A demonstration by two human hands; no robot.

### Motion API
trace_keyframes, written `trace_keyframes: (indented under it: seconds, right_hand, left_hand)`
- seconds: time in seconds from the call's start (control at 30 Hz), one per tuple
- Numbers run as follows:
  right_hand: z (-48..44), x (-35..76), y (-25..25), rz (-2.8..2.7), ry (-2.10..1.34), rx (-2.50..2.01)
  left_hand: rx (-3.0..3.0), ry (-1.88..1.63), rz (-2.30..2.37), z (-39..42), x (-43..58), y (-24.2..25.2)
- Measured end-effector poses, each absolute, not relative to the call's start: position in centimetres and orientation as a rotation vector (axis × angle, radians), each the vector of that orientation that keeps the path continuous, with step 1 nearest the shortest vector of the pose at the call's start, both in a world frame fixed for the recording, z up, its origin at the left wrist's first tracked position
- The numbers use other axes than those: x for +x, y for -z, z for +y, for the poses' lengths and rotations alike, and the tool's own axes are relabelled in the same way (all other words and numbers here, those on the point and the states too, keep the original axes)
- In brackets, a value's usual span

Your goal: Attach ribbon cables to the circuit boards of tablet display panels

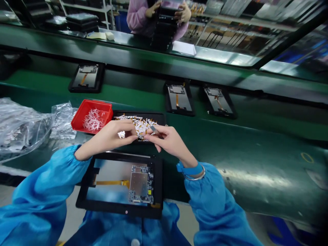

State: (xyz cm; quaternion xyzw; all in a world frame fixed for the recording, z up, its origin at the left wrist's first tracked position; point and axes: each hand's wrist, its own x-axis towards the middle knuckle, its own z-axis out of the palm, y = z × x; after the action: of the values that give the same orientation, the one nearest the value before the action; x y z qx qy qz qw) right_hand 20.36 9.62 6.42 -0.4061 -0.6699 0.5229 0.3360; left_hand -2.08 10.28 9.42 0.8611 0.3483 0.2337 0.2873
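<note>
Above a black tray [159,118] of white and orange flat strips [143,126], my two hands come close together. My left hand [112,135] has thumb and fingers curled into a pinch, but what lies between the tips cannot be made out. My right hand [167,138] is closed too, with a slim grey tool [154,130] sticking out between its fingers. Nearer my body lies an open tablet-like unit [112,171] in a black frame, with a circuit board [139,184] on its right part and an orange flex cable [110,182] running across it.
A red bin [109,111] with thin white strips stands left of the tray, beside clear plastic bags [23,126]. Similar units [87,78], [179,97], [219,100] lie along the green belt. Behind the glass, a person in pink [139,17] handles dark panels.
</note>
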Motion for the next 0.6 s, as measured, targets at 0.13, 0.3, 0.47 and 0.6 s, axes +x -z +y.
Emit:
trace_keyframes:
  seconds: [0.13, 0.3, 0.47, 0.6]
  right_hand:
    - [8.7, 20.3, -7.2, -1.826, -1.233, -1.057]
    - [7.6, 20.3, -7.4, -1.700, -1.385, -0.983]
    - [6.7, 19.1, -6.8, -1.161, -1.611, -0.802]
    - [5.7, 18.0, -6.4, -0.943, -1.733, -0.663]
  left_hand:
    - [2.374, -0.601, 0.901, 9.9, -1.7, -10.6]
    - [2.486, -0.708, 0.890, 9.0, -1.0, -11.4]
    - [2.269, -0.946, 0.973, 7.7, -0.1, -10.3]
    - [2.114, -1.055, 0.840, 7.0, 0.3, -9.1]
